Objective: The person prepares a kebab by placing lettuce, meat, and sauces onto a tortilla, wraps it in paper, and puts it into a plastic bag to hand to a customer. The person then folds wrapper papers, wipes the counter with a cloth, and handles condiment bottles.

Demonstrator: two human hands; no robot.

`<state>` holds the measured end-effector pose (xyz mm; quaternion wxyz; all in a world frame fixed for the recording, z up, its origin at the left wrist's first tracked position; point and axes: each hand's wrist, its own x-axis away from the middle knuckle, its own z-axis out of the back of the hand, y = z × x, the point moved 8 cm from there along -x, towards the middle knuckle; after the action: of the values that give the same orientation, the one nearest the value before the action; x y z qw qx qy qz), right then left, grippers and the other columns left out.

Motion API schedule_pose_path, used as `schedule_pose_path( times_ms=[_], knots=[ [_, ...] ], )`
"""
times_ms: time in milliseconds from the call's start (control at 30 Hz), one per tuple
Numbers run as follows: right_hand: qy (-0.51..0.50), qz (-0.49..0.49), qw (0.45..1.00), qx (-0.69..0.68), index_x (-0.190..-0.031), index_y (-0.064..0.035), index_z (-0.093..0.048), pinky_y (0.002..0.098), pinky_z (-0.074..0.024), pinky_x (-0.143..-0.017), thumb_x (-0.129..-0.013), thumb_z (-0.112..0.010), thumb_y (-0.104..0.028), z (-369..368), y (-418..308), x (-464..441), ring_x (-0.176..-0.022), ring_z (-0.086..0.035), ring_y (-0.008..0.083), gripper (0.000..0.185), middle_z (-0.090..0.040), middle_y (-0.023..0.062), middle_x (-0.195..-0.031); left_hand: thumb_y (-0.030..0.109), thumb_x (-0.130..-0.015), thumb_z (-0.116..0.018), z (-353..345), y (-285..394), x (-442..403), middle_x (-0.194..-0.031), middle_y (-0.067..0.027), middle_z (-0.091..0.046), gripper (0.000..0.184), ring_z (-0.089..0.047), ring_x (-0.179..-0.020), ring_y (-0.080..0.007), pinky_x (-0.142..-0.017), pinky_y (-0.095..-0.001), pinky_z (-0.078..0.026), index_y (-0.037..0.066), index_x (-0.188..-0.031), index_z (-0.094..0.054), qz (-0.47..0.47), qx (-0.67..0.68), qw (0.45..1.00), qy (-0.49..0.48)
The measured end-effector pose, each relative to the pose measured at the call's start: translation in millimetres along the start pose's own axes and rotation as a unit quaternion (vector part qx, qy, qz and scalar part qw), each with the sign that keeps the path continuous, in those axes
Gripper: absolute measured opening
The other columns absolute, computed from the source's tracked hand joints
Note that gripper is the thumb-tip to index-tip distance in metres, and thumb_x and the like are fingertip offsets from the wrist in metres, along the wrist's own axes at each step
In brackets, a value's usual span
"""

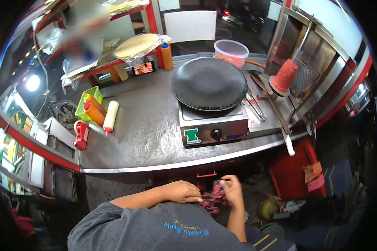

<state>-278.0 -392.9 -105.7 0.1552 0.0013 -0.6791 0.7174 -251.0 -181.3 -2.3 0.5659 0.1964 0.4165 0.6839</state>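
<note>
In front of my shirt, my left hand is bent inward with its fingers curled together at the edge of a crumpled red-and-pink patterned thing, perhaps cloth or plastic. What those fingers hold, if anything, is hidden. My right hand is closed, thumb and fingers pinching the upper part of this red thing. Both hands are below the counter's front edge, near a red drawer handle. Ahead, a black domed griddle pan sits on a steel gas stove.
A long knife overhangs the counter edge; tongs lie beside the stove. Red meat stands on a vertical spit. Sauce bottles, a green basket and a red box are left. A red bin is below right.
</note>
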Motion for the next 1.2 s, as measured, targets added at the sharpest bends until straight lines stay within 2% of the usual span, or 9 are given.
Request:
schedule_pose_path(
  times_ms=[200, 333, 400, 600, 633, 733, 967, 1067, 1200],
  knots=[
    [-0.291, 0.07, 0.925, -0.233, -0.111, -0.0032, -0.057, 0.024, -0.0504, -0.084, -0.096, -0.074, -0.005, -92, -83, -10, -0.093, -0.062, 0.0086, 0.023, -0.063, 0.0027, -0.102, 0.022, -0.098, -0.07, 12, -14, 30, -0.076, -0.0115, -0.064, 0.021, -0.064, -0.072, -0.0333, -0.068, -0.043, -0.05, 0.005, -0.085, -0.068, 0.135, -0.039, 0.977, 0.16],
    [-0.327, 0.128, 0.916, -0.195, -0.12, -0.0001, -0.059, 0.0292, -0.0504, -0.092, -0.096, -0.075, -0.008, -130, -138, -14, -0.106, -0.062, 0.0126, 0.03, -0.066, 0.0073, -0.111, 0.02, -0.102, -0.063, 27, -4, 74, -0.081, -0.0154, -0.063, 0.024, -0.064, -0.078, -0.0357, -0.071, -0.0437, -0.052, 0.002, -0.086, -0.066, 0.214, -0.036, 0.934, 0.283],
    [-0.25, 0.235, 0.926, -0.154, -0.121, -0.0004, -0.059, 0.0277, -0.0484, -0.093, -0.097, -0.073, -0.01, -145, -168, -16, -0.104, -0.06, 0.0125, 0.03, -0.063, 0.0076, -0.116, 0.021, -0.103, -0.061, 28, 1, 107, -0.084, -0.0152, -0.064, 0.025, -0.065, -0.08, -0.035, -0.074, -0.0434, -0.052, 0.001, -0.089, -0.067, 0.27, -0.018, 0.909, 0.317],
    [-0.16, 0.354, 0.916, 0.1, -0.137, 0.0014, -0.058, 0.0329, -0.0442, -0.107, -0.098, -0.068, -0.01, -228, -182, -40, -0.119, -0.061, 0.0223, 0.042, -0.065, 0.0152, -0.13, 0.023, -0.105, -0.057, 10, 32, 222, -0.094, -0.0118, -0.07, 0.025, -0.069, -0.084, -0.0272, -0.078, -0.0375, -0.055, 0.003, -0.103, -0.072, 0.359, -0.022, 0.858, 0.368],
    [-0.151, 0.368, 0.902, 0.169, -0.137, -0.0023, -0.059, 0.0431, -0.0468, -0.106, -0.097, -0.069, -0.017, -248, -163, -50, -0.121, -0.061, 0.0395, 0.044, -0.064, 0.0227, -0.131, 0.023, -0.105, -0.057, 2, 38, 242, -0.094, -0.0114, -0.07, 0.025, -0.069, -0.084, -0.0263, -0.078, -0.0372, -0.055, 0.003, -0.104, -0.072, 0.374, -0.014, 0.847, 0.377],
    [-0.103, 0.471, 0.733, 0.48, -0.141, -0.0067, -0.057, 0.046, -0.0425, -0.109, -0.091, -0.071, -0.013, -309, -121, -38, -0.125, -0.056, 0.0364, 0.052, -0.06, 0.0194, -0.14, 0.022, -0.107, -0.053, -11, 68, 301, -0.094, -0.0113, -0.07, 0.026, -0.07, -0.084, -0.0241, -0.079, -0.0355, -0.056, 0.004, -0.106, -0.072, 0.411, 0.013, 0.81, 0.417],
    [-0.229, 0.488, 0.757, 0.368, -0.136, -0.0059, -0.061, 0.0473, -0.0421, -0.112, -0.09, -0.062, -0.002, -478, -87, -7, -0.129, -0.055, 0.0386, 0.046, -0.065, 0.0161, -0.136, 0.027, -0.107, -0.055, -54, 98, 443, -0.087, -0.013, -0.071, 0.032, -0.07, -0.079, -0.0265, -0.074, -0.0369, -0.055, 0.003, -0.1, -0.074, 0.451, 0.044, 0.691, 0.562],
    [-0.284, 0.471, 0.785, 0.284, -0.137, -0.0047, -0.06, 0.0466, -0.0443, -0.11, -0.093, -0.058, 0.0, -568, -75, -6, -0.124, -0.059, 0.0392, 0.044, -0.066, 0.0203, -0.133, 0.027, -0.106, -0.057, -56, 101, 479, -0.087, -0.0126, -0.071, 0.03, -0.07, -0.077, -0.0268, -0.073, -0.0375, -0.055, 0.003, -0.101, -0.074, 0.446, 0.05, 0.684, 0.575],
    [-0.209, 0.506, 0.818, 0.177, -0.142, -0.0031, -0.055, 0.0476, -0.0442, -0.109, -0.097, -0.055, -0.004, -668, -96, -18, -0.126, -0.059, 0.0399, 0.045, -0.065, 0.0234, -0.132, 0.026, -0.106, -0.057, -41, 114, 516, -0.087, -0.0127, -0.071, 0.028, -0.07, -0.081, -0.0295, -0.073, -0.039, -0.055, 0.004, -0.1, -0.073, 0.44, -0.019, 0.701, 0.561]
  ],
)
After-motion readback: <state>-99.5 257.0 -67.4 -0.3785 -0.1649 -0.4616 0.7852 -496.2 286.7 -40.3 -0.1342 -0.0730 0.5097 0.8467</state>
